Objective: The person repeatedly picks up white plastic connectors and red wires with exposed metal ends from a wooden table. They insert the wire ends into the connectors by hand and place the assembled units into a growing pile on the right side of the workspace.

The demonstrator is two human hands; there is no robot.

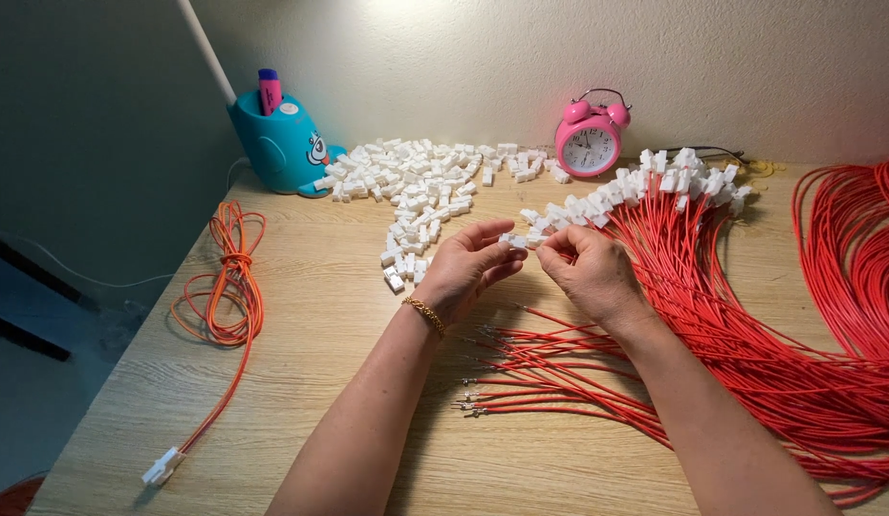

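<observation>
Left hand: the left hand (468, 268), centre of the frame, has its grip pinched around a small white plastic connector housing (512, 240), thumb and fingertips closed on it.
Right hand: the right hand (593, 272), just right of the left, has its grip narrowed on the end of a red wire (559, 330) at the housing; whether the tip touches the housing cannot be told.
Bracelet: a gold bracelet (424, 313) circles the left wrist.
Loose housings: a heap of white connector housings (421, 186) lies at upper centre.
Wires: red wire bundle (750, 325) fans across the right, some ends capped white.
Surface: light wooden surface (320, 382).
Others: pink alarm clock (589, 139); teal pen holder (282, 143); orange cable coil (225, 287) at left.
</observation>
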